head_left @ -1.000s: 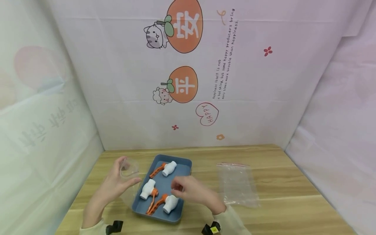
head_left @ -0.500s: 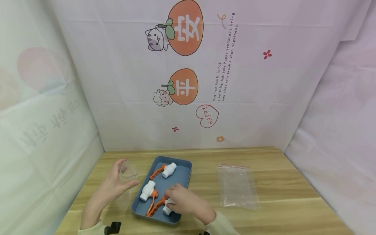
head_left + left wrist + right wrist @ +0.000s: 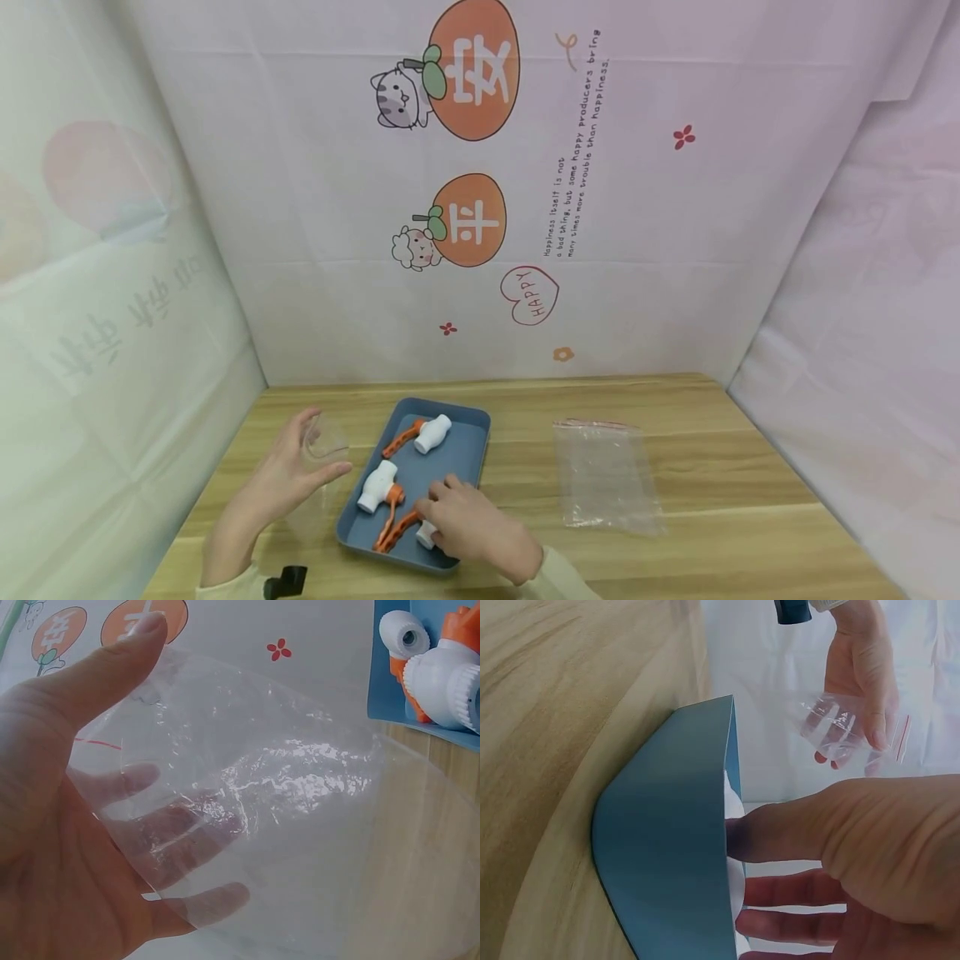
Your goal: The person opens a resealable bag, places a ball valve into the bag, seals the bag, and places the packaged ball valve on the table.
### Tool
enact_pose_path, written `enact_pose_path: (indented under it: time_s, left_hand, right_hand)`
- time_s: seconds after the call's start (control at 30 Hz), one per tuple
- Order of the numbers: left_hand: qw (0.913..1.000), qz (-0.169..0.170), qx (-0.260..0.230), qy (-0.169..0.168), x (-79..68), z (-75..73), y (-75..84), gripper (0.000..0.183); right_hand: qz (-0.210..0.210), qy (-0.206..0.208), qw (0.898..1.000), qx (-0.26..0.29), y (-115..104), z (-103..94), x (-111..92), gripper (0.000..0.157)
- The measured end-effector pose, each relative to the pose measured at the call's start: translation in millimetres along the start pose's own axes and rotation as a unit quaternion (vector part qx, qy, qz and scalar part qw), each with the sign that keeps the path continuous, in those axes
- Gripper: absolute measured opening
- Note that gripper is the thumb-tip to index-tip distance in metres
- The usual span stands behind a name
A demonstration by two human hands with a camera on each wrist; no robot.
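Note:
My left hand (image 3: 277,483) holds a clear zip-lock bag (image 3: 326,440), its mouth spread between thumb and fingers, left of the blue tray (image 3: 457,467). Up close in the left wrist view, the fingers show through the bag's thin plastic (image 3: 300,787). Inside the tray's near right corner, my right hand (image 3: 476,523) grips a white ball valve (image 3: 425,535) with an orange handle; the hand covers most of its body. In the right wrist view the tray wall (image 3: 667,825) partly hides thumb and fingertips. Two similar valves lie in the tray, one far (image 3: 432,434), one left (image 3: 377,487).
A second clear zip-lock bag (image 3: 606,479) lies flat on the wooden table (image 3: 735,500), right of the tray. White printed cloth (image 3: 637,317) hangs behind the table and along both sides.
My right hand has come down and toward me over the nearest valve, closing its fingers on it. The left hand and bag have shifted only slightly.

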State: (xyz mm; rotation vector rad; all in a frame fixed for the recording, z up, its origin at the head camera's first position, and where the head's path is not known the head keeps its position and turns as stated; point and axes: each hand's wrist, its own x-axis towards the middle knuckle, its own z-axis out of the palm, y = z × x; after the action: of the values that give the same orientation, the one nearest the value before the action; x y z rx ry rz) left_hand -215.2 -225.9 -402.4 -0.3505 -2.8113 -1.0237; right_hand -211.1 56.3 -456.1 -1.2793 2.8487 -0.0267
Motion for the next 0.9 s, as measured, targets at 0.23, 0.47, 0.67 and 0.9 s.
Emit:
enact_pose_path:
  time_s: [0.23,0.47,0.67,0.9]
  left_hand:
    - [0.9999,0.0,0.011,0.001,-0.2,-1.3,-1.0,0.098]
    - [0.9999,-0.01,0.006,-0.006,-0.9,-2.0,0.9,0.1]
    - [0.9999,-0.011,0.005,-0.003,-1.2,-2.6,1.6,0.101]
    - [1.0,-0.006,0.003,-0.003,-0.6,0.5,0.7,0.099]
  right_hand:
    - [0.019,-0.037,0.999,-0.034,-7,3.3,3,0.03]
    - [0.03,-0.026,0.996,-0.081,-13,12.7,4,0.023]
    - [0.034,-0.027,0.995,-0.093,-11,14.1,6,0.028]
    - [0.041,-0.022,0.997,-0.057,-3,12.1,7,0.026]
